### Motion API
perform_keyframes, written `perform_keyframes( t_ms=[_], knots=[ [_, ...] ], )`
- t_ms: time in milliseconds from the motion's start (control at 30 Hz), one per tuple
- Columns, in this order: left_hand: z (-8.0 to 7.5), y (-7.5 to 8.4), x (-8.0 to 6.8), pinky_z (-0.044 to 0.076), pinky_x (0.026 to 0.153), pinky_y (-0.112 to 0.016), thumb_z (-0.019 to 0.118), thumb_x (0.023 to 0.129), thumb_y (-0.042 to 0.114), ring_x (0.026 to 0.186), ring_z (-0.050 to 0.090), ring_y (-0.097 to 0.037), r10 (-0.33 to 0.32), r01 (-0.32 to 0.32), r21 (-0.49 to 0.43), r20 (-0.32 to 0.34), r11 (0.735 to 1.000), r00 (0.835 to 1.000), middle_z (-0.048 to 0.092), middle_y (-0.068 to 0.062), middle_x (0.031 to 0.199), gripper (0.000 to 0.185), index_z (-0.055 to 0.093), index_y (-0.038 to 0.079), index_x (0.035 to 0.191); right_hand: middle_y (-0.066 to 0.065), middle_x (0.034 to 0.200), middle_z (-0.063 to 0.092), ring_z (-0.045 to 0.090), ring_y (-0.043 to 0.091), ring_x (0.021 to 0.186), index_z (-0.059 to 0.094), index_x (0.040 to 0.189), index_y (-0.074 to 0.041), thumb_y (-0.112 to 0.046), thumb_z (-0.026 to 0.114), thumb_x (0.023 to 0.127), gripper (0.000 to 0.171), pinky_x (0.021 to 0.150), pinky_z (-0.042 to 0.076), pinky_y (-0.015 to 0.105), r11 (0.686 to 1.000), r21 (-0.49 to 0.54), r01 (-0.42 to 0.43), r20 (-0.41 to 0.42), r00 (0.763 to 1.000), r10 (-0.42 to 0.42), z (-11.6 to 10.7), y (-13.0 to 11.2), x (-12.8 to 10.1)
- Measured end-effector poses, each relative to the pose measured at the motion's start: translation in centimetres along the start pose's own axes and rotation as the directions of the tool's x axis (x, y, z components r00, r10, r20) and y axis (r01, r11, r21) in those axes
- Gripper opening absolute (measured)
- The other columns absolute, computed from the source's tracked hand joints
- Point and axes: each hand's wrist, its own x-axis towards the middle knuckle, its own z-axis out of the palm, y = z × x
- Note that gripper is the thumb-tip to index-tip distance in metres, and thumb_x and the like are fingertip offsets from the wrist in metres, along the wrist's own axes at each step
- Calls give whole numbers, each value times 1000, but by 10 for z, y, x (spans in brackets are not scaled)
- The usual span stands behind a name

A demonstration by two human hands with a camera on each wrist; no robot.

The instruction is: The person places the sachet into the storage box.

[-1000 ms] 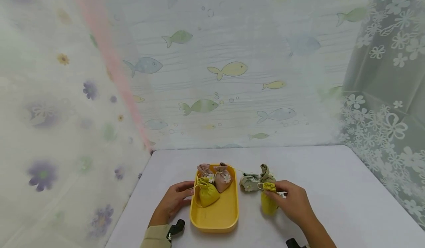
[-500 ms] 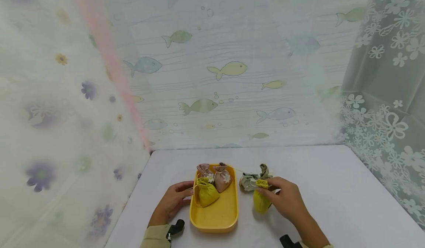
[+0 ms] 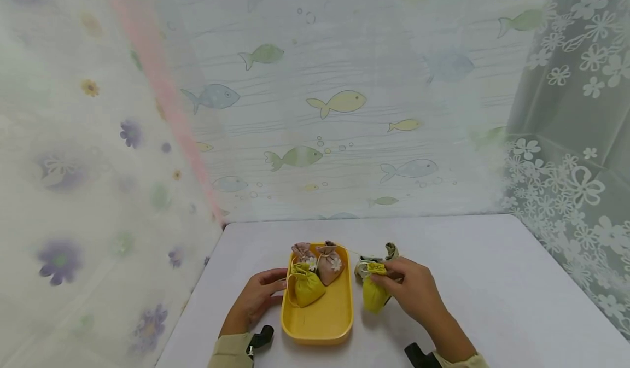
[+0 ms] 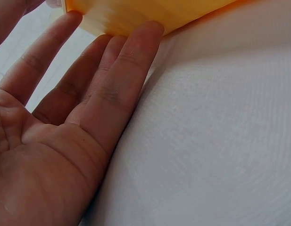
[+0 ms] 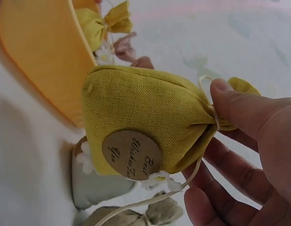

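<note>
Pinched by the right hand (image 3: 413,288), the woven yellow pouch (image 3: 375,296) hangs with its long axis near vertical, gathered neck up, plump body below.

At right, the right hand (image 5: 277,146) pinches the tied neck of a yellow cloth bag (image 5: 140,101), its round brown tag (image 5: 131,154) lettered "Best Wishes For You". A yellow tray (image 5: 44,56) stands at upper left, a grey-green bag (image 5: 95,181) at lower left, an olive bag (image 5: 162,210) at the bottom.

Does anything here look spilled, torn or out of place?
Nothing stands out: three bags lie in the yellow tray, the right hand holds a yellow bag by its gathered top, and no spill or tear shows.
</note>
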Motion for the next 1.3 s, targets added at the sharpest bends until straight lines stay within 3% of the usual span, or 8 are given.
perform_keyframes(
  t_ms=[367,800,1300],
  knots=[
    [0,-1,0,61,96,-42,83,89,25,119,67,-21,7,-7,-5,15,1000,1000,61,-14,145,59,63,5,140,-13,92,72,59,8,72,81,106,-29,-36,86,84,23,58,52,21,998,-32,45,-6,999,-46,5,-11,5],
    [0,-1,0,61,95,-42,83,89,24,118,67,-21,6,-6,-3,14,1000,1000,61,-14,144,58,63,5,140,-14,90,74,58,9,68,81,111,-25,-32,84,87,26,58,52,22,995,-25,92,-20,996,-92,4,-23,12],
    [0,0,0,61,95,-42,83,89,24,119,67,-22,6,-6,4,11,1000,1000,61,-14,145,58,63,5,140,-8,105,78,67,4,83,81,114,-21,-30,85,86,29,68,57,17,994,28,105,-16,994,-104,16,-35,20]
  ],
)
